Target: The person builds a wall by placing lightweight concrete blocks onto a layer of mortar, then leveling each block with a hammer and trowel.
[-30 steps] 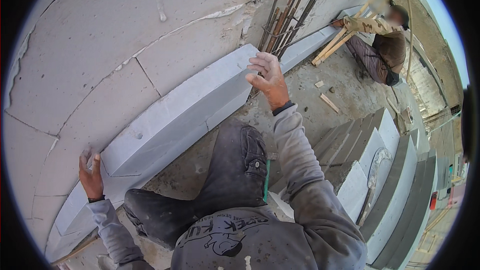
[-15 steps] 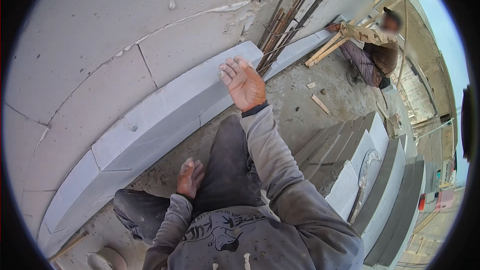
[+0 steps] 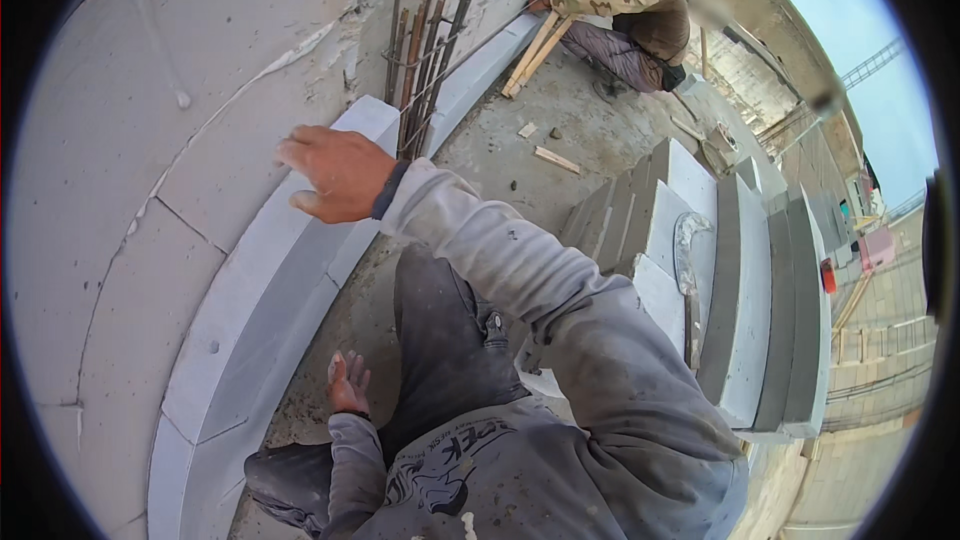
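Right hand (image 3: 340,175) has turned over and reached toward the wall (image 3: 165,280) since the last frame. I see its back up, fingers stretched out loosely, above the blocks (image 3: 250,270); can't tell if it touches. Left hand (image 3: 348,383) is palm up beside the thigh (image 3: 437,320), fingers spread. Blocks run along the wall's foot, far end near the rebar (image 3: 432,50). I've got a co-worker (image 3: 652,25) crouching beyond.

Wall (image 3: 110,200) left; blocks (image 3: 240,305) along it; stack (image 3: 738,280) right.
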Demonstrator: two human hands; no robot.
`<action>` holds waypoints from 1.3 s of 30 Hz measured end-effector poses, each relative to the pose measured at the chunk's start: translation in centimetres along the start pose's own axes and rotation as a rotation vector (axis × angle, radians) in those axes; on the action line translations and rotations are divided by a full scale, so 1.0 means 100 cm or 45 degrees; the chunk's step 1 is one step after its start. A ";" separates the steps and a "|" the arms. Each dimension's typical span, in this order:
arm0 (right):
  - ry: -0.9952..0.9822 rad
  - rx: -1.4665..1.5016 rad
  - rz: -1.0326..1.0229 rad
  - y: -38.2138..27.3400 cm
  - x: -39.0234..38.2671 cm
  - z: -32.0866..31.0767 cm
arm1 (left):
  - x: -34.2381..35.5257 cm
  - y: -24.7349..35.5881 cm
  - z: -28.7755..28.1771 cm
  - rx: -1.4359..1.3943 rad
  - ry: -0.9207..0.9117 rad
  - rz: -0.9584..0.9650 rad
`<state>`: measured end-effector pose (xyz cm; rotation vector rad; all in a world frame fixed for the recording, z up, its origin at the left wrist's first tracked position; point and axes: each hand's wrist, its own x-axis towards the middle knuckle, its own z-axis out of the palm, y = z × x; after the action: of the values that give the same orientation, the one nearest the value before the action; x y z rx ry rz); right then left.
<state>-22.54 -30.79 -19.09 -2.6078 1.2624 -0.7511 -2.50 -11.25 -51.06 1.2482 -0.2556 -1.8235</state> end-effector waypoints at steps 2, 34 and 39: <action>0.074 0.057 0.016 -0.005 -0.001 0.005 | 0.012 -0.007 -0.001 0.049 -0.002 -0.034; 0.070 0.402 2.296 -0.232 -0.459 -0.266 | -0.249 0.159 0.221 1.456 -0.133 -0.385; 0.141 0.313 2.237 -0.148 -0.469 -0.294 | -0.283 0.055 0.287 1.477 -0.501 -0.262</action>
<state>-51.34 17.03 -6.18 -0.5406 2.3975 -0.4965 -20.51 -1.59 -15.88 1.6503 -1.6254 -2.1316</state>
